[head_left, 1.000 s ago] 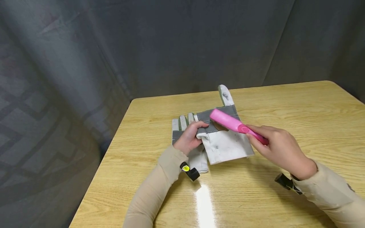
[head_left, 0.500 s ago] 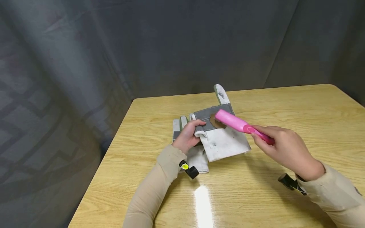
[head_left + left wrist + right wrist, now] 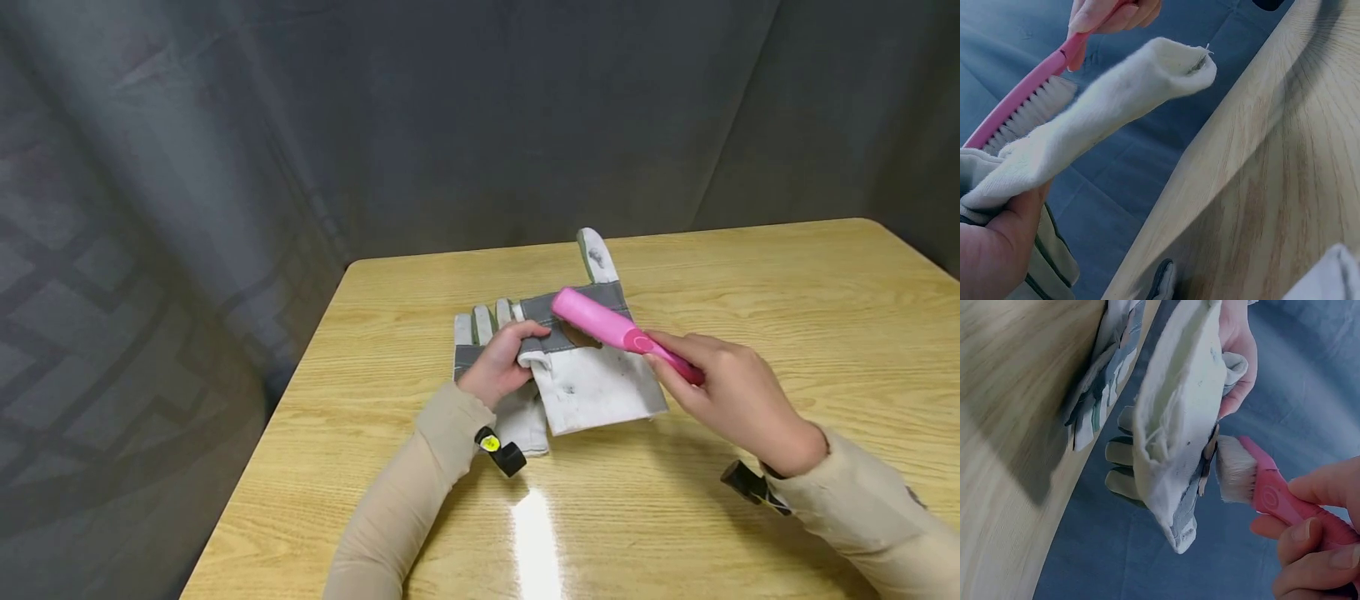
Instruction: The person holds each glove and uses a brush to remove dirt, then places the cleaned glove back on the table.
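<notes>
My left hand [image 3: 501,365] grips a white and grey work glove [image 3: 600,387] by its side, thumb on the grey band, holding it up over the table. The glove's cuff points toward me, and dark smudges mark its cloth. A brown patch on the band is partly covered by the brush. In my right hand [image 3: 738,396] is a pink brush [image 3: 596,319], gripped by its handle. Its white bristles [image 3: 1236,470] face the glove's back, right at the brown patch in the right wrist view. A second work glove [image 3: 525,421] lies on the table under my left hand.
The wooden table [image 3: 787,292] runs wide to the right, its far edge against a dark grey curtain [image 3: 525,125]. More curtain hangs along the left side. A small black camera is strapped to each wrist.
The brush shifted right along the glove half a second ago and is now back left over the brown patch. The held glove tilted left, then returned. Both hands keep their grip.
</notes>
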Available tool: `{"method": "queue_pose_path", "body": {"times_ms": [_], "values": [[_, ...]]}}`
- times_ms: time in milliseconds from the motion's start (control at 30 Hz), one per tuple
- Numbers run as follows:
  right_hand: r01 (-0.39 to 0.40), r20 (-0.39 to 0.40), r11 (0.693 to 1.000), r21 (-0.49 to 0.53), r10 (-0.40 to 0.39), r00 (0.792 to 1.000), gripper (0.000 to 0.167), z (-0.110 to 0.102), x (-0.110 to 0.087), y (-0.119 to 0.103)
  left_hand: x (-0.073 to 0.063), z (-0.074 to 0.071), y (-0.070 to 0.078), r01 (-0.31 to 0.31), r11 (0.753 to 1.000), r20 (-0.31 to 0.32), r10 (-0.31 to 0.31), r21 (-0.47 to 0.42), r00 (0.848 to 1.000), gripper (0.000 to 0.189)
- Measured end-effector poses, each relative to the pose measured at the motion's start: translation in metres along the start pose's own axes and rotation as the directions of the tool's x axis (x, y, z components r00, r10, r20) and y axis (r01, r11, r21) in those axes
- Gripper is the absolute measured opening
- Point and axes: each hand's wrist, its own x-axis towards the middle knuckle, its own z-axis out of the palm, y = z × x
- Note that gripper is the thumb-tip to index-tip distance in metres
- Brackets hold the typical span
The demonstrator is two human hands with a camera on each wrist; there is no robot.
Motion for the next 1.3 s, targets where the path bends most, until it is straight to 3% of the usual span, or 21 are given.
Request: {"method": "queue_pose_path", "body": {"times_ms": [233, 533, 933, 1300], "values": [[0.003, 0.0, 1.0, -0.023, -0.003, 1.0, 0.026, -0.002, 0.0, 0.004, 0.001, -0.002, 0.004, -0.029, 0.999, -0.05, 0.028, -0.017, 0.998, 0.013], [-0.01, 0.032, 0.998, -0.063, 0.012, 0.999, 0.027, -0.009, 0.002, 0.003, 0.002, -0.005, 0.008, -0.067, 0.996, -0.056, 0.063, -0.065, 0.996, 0.018], [-0.014, -0.03, 1.0, -0.022, 0.013, 0.999, 0.03, -0.006, 0.003, -0.001, 0.0, -0.001, 0.005, -0.015, 0.999, -0.039, 0.014, -0.039, 0.999, 0.012], [-0.008, 0.014, 0.999, -0.036, 0.009, 1.0, 0.027, -0.002, 0.0, 0.003, 0.001, -0.004, 0.005, -0.031, 0.998, -0.066, 0.028, -0.047, 0.997, 0.013]]}}
